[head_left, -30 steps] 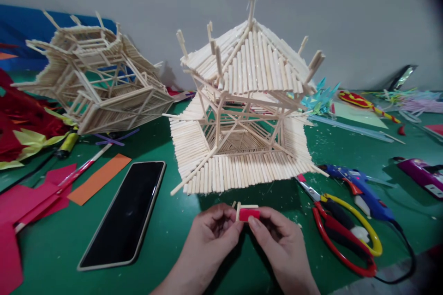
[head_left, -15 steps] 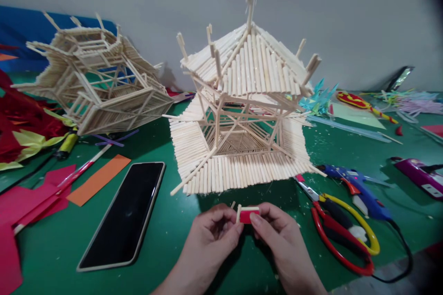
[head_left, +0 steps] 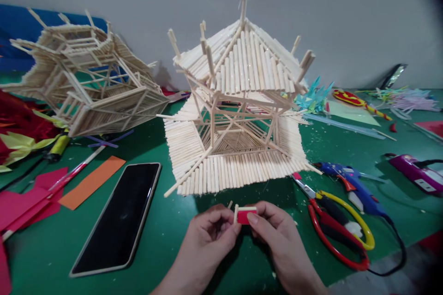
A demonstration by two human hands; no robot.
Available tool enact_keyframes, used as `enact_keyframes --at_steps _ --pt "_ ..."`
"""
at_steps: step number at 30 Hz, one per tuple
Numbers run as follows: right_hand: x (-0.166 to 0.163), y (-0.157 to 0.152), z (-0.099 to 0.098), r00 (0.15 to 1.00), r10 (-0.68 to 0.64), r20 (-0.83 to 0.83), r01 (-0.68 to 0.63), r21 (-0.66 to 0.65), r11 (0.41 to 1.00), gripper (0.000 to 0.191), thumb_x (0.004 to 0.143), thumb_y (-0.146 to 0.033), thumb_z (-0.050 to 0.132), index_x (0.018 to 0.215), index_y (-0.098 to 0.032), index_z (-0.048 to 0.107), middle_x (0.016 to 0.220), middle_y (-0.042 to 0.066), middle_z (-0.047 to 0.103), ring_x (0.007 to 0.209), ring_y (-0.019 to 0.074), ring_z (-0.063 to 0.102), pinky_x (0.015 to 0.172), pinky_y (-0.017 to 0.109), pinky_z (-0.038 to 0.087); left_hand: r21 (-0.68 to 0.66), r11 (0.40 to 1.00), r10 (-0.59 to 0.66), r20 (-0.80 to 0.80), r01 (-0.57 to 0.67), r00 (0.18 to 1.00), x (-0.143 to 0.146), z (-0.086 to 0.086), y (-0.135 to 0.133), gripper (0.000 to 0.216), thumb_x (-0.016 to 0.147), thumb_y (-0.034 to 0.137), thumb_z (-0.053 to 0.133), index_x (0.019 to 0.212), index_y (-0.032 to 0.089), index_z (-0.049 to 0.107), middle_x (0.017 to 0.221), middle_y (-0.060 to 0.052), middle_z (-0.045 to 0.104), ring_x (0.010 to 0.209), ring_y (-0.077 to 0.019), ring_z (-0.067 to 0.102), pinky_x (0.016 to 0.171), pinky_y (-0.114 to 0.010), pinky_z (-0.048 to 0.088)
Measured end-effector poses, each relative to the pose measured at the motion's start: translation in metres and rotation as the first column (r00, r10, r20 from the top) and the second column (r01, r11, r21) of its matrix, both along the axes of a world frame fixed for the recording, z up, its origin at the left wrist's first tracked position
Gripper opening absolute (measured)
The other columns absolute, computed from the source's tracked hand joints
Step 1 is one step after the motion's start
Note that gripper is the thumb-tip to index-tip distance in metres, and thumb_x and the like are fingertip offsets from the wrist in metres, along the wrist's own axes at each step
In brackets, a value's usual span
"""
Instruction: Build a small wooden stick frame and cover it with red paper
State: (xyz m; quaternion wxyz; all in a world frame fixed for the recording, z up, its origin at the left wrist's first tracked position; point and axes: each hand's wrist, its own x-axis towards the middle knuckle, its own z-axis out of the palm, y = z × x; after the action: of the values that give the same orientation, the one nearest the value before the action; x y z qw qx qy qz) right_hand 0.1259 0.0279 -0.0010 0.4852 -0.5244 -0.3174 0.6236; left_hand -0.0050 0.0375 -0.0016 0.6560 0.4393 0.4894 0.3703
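Between my two hands is a small red paper piece with short wooden sticks along its top and left edges. My left hand pinches the upright stick at the left edge. The thumb of my right hand presses on the red face at the right, its other fingers behind. Just beyond my hands stands a pavilion model of pale wooden sticks, with a slatted roof and a wide slatted lower skirt.
A phone lies left of my hands, beside an orange paper strip. At right are scissors, a blue glue gun and a purple power strip. A second stick model leans at back left.
The whole view has shifted slightly, so things appear a little further left. Both hands keep the same hold on the red piece.
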Motion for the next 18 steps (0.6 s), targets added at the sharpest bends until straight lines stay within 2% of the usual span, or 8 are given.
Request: enact_keyframes --at_steps 13,18 --pt "0.0012 0.0002 -0.0044 1.0 -0.005 0.023 0.005 0.0 1.0 0.021 0.065 -0.033 0.065 0.066 -0.013 0.061 0.053 -0.004 0.051 0.047 0.004 0.035 0.043 0.014 0.028 -0.026 0.999 -0.031 0.001 0.031 1.0 0.0003 -0.0007 0.0006 0.017 0.067 0.028 0.06 0.06 0.013 0.054 0.054 0.006 0.037 0.052 -0.0083 0.03 0.048 -0.02 0.025" --pt "0.0049 0.0026 -0.0008 0.998 0.049 0.027 -0.049 0.023 0.999 0.019 0.065 -0.033 0.065 0.071 -0.015 0.061 0.055 -0.003 0.054 0.048 0.0052 0.042 0.045 0.014 0.033 -0.031 0.998 -0.059 0.007 0.059 0.998 -0.0009 -0.0049 0.0025 0.018 0.068 0.029 0.059 0.06 0.014 0.053 0.054 0.006 0.037 0.052 -0.0087 0.03 0.048 -0.02 0.024"
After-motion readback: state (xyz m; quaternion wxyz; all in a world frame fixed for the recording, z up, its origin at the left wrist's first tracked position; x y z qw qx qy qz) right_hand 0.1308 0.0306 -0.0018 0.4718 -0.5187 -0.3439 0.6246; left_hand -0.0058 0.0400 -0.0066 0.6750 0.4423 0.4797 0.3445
